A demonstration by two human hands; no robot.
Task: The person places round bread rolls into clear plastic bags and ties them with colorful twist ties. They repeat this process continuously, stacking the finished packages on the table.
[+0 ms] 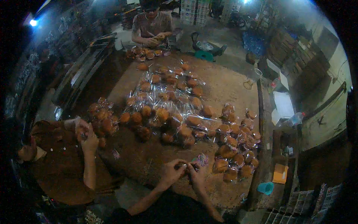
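Note:
My left hand (174, 170) and my right hand (197, 174) meet above the near edge of a brown table (229, 75). Their fingertips are pinched together on a small item, too dim and covered to identify. Just beyond my right hand lies a small bundle of pastel ties (202, 159), thin and tangled. To its right is a pile of round brown buns (221, 165), individually wrapped in clear plastic. More brown buns (162, 114) spread across the middle of the table, with shiny clear plastic film (170, 96) over and between them.
At left, a person (60, 156) holds a bun near another wrapped pile (105, 114). Across the table sits another person (152, 28) behind several wrapped buns (145, 53). Along the right side are a teal cup (265, 188), an orange box (280, 173) and an open white carton (283, 105).

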